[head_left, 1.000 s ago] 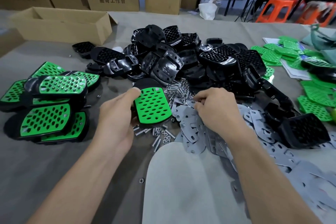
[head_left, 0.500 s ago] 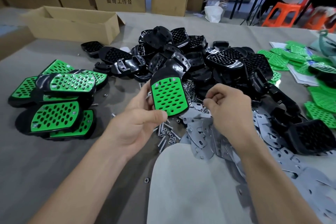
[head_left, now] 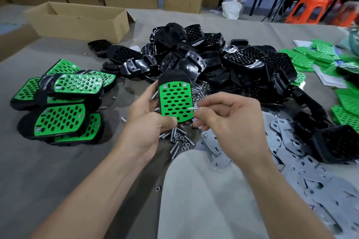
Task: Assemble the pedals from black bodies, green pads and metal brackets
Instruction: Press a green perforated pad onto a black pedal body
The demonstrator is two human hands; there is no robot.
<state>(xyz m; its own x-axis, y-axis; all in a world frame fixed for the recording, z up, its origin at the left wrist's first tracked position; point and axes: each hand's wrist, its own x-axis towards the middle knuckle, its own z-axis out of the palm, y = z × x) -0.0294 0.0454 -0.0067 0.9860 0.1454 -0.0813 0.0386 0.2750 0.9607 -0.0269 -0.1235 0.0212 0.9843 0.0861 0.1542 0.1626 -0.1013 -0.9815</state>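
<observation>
My left hand [head_left: 144, 120] grips a pedal [head_left: 175, 99], a black body with a green perforated pad on its face, held upright above the table. My right hand [head_left: 227, 122] pinches a small silver screw [head_left: 192, 108] with its tip at the pad's lower right edge. Loose screws and nuts [head_left: 179, 139] lie under the pedal. A pile of black bodies [head_left: 213, 60] sits behind. Grey metal brackets [head_left: 287, 141] spread at the right. Loose green pads [head_left: 314, 56] lie far right.
Several finished green-and-black pedals [head_left: 64, 103] are stacked at the left. An open cardboard box [head_left: 77, 21] stands at the back left, with more cartons behind it. My knee in light trousers [head_left: 204, 200] fills the lower middle. Orange stools [head_left: 308, 9] stand at the back right.
My left hand lifted the pedal off the table and turned it upright. My right hand left the pile with a screw and brought it to the pad.
</observation>
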